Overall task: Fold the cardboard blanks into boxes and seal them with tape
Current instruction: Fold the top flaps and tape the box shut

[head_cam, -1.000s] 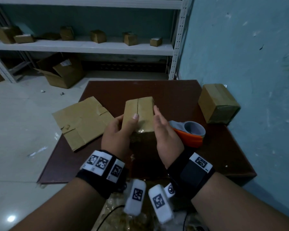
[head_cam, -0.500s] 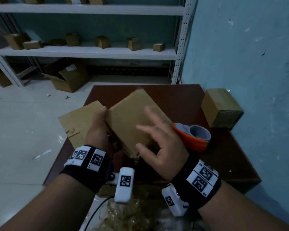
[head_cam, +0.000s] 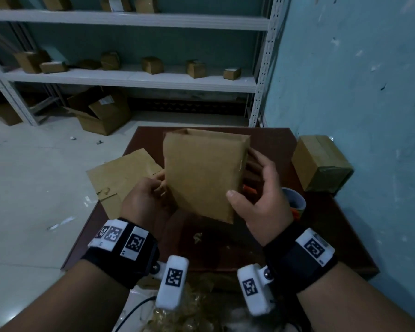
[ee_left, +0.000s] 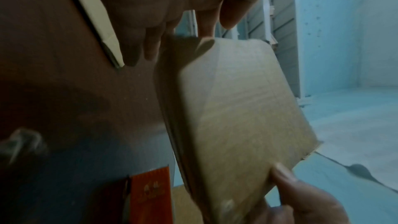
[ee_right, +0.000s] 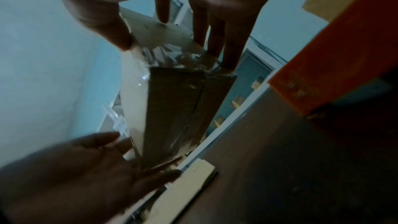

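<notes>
Both hands grip one brown cardboard box [head_cam: 201,173] above the dark red table [head_cam: 321,236]: my left hand [head_cam: 145,202] on its left edge, my right hand [head_cam: 261,195] on its right. Clear tape [ee_right: 178,57] covers the near end. Flat blanks [head_cam: 122,178] lie left.

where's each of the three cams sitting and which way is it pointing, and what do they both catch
Head: worn on the head, looking forward and down at the table; shows both forearms, the left hand and right hand gripping the box.
Left wrist: on the left wrist, looking along the fingers at the box's broad face; the right thumb shows.
Right wrist: on the right wrist, looking along the fingers at the box's taped end; the left hand shows.
Shared: all three show the box; the orange tape dispenser appears too.
</notes>
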{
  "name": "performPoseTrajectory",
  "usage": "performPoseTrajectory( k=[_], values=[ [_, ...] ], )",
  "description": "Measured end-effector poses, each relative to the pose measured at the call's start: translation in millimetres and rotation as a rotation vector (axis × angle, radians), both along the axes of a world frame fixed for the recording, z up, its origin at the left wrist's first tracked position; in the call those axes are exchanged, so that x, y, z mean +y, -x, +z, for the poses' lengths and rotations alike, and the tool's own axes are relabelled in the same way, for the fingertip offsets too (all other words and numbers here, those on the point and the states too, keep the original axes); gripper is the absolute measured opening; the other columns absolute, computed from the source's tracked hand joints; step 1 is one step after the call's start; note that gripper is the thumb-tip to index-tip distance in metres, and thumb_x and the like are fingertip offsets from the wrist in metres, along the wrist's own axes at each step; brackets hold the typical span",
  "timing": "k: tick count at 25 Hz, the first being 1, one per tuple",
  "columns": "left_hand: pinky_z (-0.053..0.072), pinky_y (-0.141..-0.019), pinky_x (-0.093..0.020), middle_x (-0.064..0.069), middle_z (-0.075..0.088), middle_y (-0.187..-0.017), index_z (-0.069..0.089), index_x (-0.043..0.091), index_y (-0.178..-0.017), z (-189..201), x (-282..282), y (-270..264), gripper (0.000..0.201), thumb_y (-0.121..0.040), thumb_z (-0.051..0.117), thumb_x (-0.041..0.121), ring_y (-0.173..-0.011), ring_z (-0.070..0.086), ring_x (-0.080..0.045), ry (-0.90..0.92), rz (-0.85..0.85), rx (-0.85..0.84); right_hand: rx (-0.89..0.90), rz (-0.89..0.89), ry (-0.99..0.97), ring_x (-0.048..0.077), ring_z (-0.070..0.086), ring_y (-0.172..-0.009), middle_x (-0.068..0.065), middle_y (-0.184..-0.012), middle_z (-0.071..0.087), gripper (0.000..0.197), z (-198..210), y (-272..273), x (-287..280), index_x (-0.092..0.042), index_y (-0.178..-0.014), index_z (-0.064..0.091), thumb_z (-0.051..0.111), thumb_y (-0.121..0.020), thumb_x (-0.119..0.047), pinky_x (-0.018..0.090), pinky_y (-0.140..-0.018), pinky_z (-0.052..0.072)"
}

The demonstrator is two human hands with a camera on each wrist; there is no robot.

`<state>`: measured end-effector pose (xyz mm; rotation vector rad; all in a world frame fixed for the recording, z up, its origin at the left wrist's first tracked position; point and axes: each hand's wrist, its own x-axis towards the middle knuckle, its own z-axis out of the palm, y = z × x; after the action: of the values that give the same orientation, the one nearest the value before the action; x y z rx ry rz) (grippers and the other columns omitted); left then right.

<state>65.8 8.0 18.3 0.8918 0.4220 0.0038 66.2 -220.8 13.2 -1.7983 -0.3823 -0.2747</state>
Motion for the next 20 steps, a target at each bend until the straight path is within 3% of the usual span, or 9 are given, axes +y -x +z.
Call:
performPoseTrajectory(
  k=[2, 5, 7, 10, 12, 15, 18, 20],
  values=[
    [0.056, -0.077, -0.045, -0.009, 0.069, -0.11, 0.076, 0.012, -0.109, -0.6, 7.3, -1.2, 0.035, -0.092, 0.055, 0.034, -0.093, 0.069, -0.03, -0.111, 0.066, 0.003, -0.098, 0.034, 0.199, 0.006, 0.05, -0.133, -0.009, -0.148, 0.045, 0.09, -5.2, -1.6, -5.8, -0.047, -0.154, 0.031, 0.077, -0.078, -0.034, 0.038, -0.105, 0.052],
    [0.062, -0.078, -0.051, -0.01, 0.075, -0.117, 0.073, 0.017, -0.12, -0.8, 15.5, 0.0, 0.051, -0.095, 0.059, 0.059, -0.102, 0.075, -0.031, -0.178, 0.031, 0.032, -0.111, 0.099, 0.299, 0.009, 0.049, -0.133, -0.007, -0.147, 0.042, 0.095, -16.4, -2.3, -8.4, -0.053, -0.152, 0.023, 0.079, -0.078, -0.033, 0.044, -0.104, 0.053],
    [0.06, -0.075, -0.047, -0.013, 0.073, -0.116, 0.07, 0.017, -0.112, 5.2, 16.5, 2.3, 0.037, -0.1, 0.057, 0.049, -0.095, 0.073, -0.027, -0.225, 0.004, 0.064, -0.048, 0.117, 0.301, 0.011, 0.051, -0.132, -0.008, -0.148, 0.042, 0.094, -21.1, -1.6, -8.4, -0.06, -0.146, 0.018, 0.08, -0.078, -0.045, 0.046, -0.103, 0.054],
    [0.058, -0.065, -0.044, -0.014, 0.067, -0.105, 0.066, 0.02, -0.102, 10.3, 11.9, 6.0, 0.008, -0.097, 0.06, 0.018, -0.085, 0.065, -0.028, -0.38, -0.102, 0.083, 0.057, 0.096, 0.277, 0.009, 0.056, -0.128, -0.01, -0.145, 0.046, 0.083, -25.7, 0.0, -6.2, -0.062, -0.136, 0.024, 0.079, -0.075, -0.067, 0.045, -0.099, 0.057],
    [0.061, -0.069, -0.05, -0.01, 0.063, -0.1, 0.068, 0.025, -0.096, 4.5, 10.7, 7.2, 0.015, -0.094, 0.061, 0.012, -0.085, 0.061, -0.03, -0.55, -0.138, 0.053, 0.069, 0.08, 0.29, 0.008, 0.057, -0.127, -0.011, -0.143, 0.049, 0.078, -28.2, -0.7, -4.6, -0.064, -0.132, 0.027, 0.078, -0.074, -0.069, 0.044, -0.098, 0.058],
    [0.059, -0.089, -0.062, -0.006, 0.069, -0.107, 0.074, 0.037, -0.099, 1.2, 8.9, 7.7, 0.024, -0.096, 0.062, 0.016, -0.097, 0.067, -0.034, -0.682, -0.19, 0.03, 0.062, 0.08, 0.303, 0.006, 0.058, -0.125, -0.013, -0.141, 0.05, 0.077, -27.9, -0.5, -3.4, -0.068, -0.128, 0.025, 0.078, -0.073, -0.067, 0.043, -0.098, 0.058],
    [0.058, -0.093, -0.054, -0.004, 0.068, -0.108, 0.077, 0.041, -0.106, 5.6, 8.9, 6.6, 0.03, -0.098, 0.058, 0.019, -0.099, 0.066, -0.03, -0.754, -0.268, 0.05, 0.047, 0.075, 0.331, 0.003, 0.056, -0.125, -0.014, -0.141, 0.049, 0.079, -26.6, 0.2, -5.1, -0.071, -0.127, 0.022, 0.081, -0.076, -0.06, 0.04, -0.099, 0.057],
    [0.056, -0.085, -0.044, 0.004, 0.064, -0.106, 0.075, 0.043, -0.108, 6.8, 9.6, 7.0, 0.034, -0.099, 0.055, 0.017, -0.093, 0.062, -0.02, -0.873, -0.299, -0.004, 0.025, 0.073, 0.351, 0.003, 0.055, -0.126, -0.015, -0.142, 0.048, 0.082, -27.6, 0.0, -5.9, -0.074, -0.127, 0.02, 0.082, -0.077, -0.056, 0.039, -0.101, 0.056]
  ],
)
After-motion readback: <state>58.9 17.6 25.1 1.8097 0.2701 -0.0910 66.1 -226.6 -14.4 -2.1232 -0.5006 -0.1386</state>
